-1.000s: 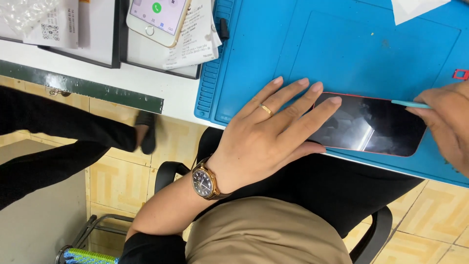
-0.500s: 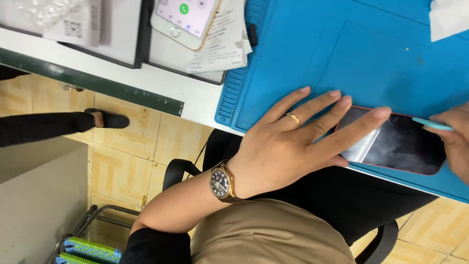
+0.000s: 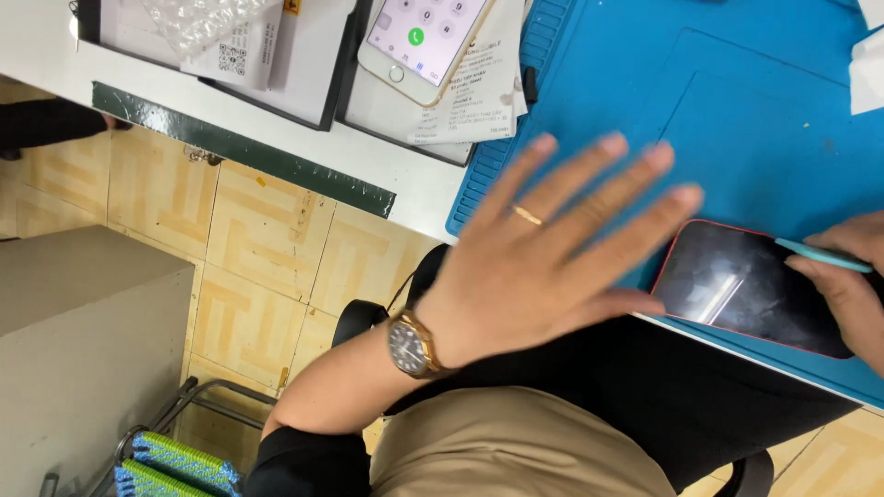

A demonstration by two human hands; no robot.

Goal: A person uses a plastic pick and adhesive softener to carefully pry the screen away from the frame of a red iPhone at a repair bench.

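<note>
A: While the head view looks down, note the hands. Left hand [image 3: 562,267] is spread flat, fingers apart, blurred, over the blue mat [image 3: 737,101]; it grasps nothing. Whether the palm touches the mat, I cannot tell.

B: Right hand [image 3: 852,285]?

A: Pinched round a thin teal tool [image 3: 822,255], tip at the far edge of the dark phone [image 3: 750,290]. That phone lies flat on the mat's near edge, red rim showing, glass up with a glare streak.

B: Handling judgement?

A: Light, stiff, slick on the glass face, likely fragile at the screen. Best taken by the long side edges, not the face; it sits close to the table's edge.

B: Surroundings?

A: A white phone [image 3: 424,37] with lit screen rests on paper slips [image 3: 479,92] beside the mat. Black trays [image 3: 304,74] hold a clear bag [image 3: 198,18]. Wristwatch [image 3: 410,345] on the left wrist, ring on one finger. Tiled floor [image 3: 258,239] below.
</note>
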